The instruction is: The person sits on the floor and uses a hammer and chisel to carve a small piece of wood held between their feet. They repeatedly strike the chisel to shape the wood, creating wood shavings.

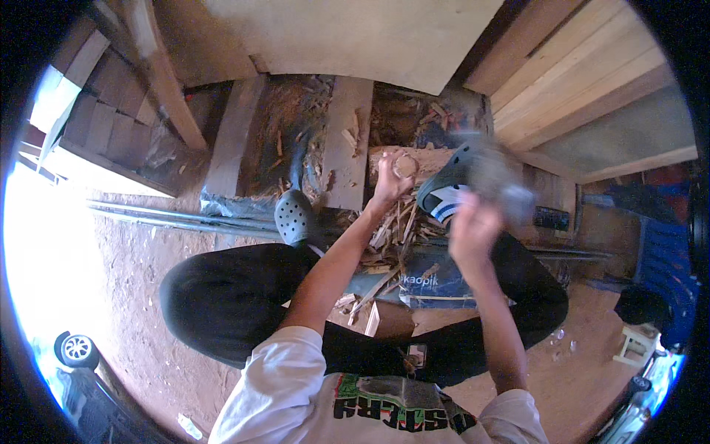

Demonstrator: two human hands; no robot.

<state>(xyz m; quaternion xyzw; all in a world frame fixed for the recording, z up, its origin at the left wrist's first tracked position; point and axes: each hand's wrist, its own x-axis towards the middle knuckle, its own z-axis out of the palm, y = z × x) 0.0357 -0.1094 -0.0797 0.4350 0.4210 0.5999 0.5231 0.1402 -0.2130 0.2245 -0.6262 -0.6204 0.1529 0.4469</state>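
My left hand [387, 179] is closed round a light brown piece of wood with a rounded end [404, 166], resting against a wooden block [433, 160]. My right hand [474, 226], smeared by motion, is raised beside my clog-covered foot. Its fingers look closed on a blurred grey-brown tool [503, 177], whose kind I cannot make out. The grey-green clog [442, 180] sits against the block, between the two hands. Split wood chips [392, 229] lie heaped below my left hand.
Planks [346, 140] and scattered shavings lie ahead. My other clog [294, 217] stands at the left. A pale board [333, 37] hangs over the far side, with stacked timber [584, 81] at the right. A blue printed sheet [444, 277] lies between my legs.
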